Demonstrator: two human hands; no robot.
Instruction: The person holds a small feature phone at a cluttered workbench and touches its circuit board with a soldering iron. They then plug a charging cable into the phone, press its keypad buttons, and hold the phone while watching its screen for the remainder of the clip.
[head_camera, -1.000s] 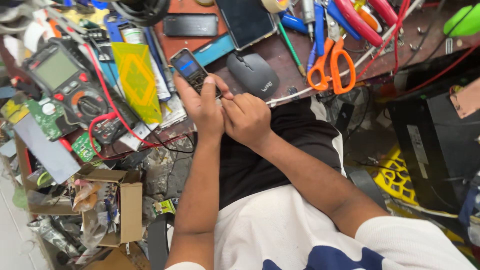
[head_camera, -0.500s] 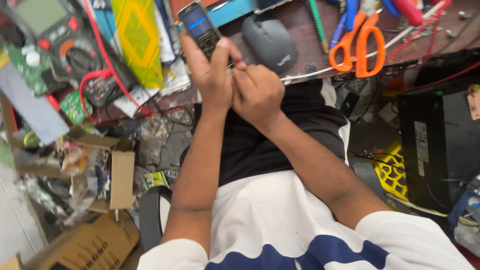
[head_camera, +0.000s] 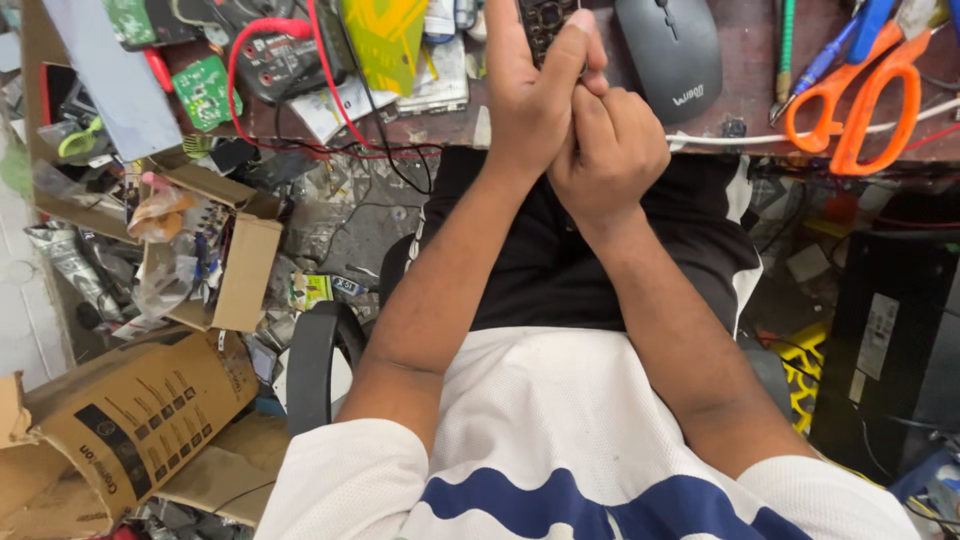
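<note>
My left hand grips a small dark keypad phone at the top edge of the view, thumb laid along its side. My right hand is closed into a fist and pressed against the left hand just below the phone; what it pinches is hidden by the fingers. Both hands hover at the near edge of a cluttered wooden workbench, above my lap.
A black mouse lies right of the phone. Orange scissors, pens and a white cable sit further right. A multimeter with red leads and a green circuit board lie left. Cardboard boxes and scraps litter the floor.
The view has tilted down, so the bench has slid up and more of my lap and the floor shows. My hands stay together on the phone, now at the frame's top.
</note>
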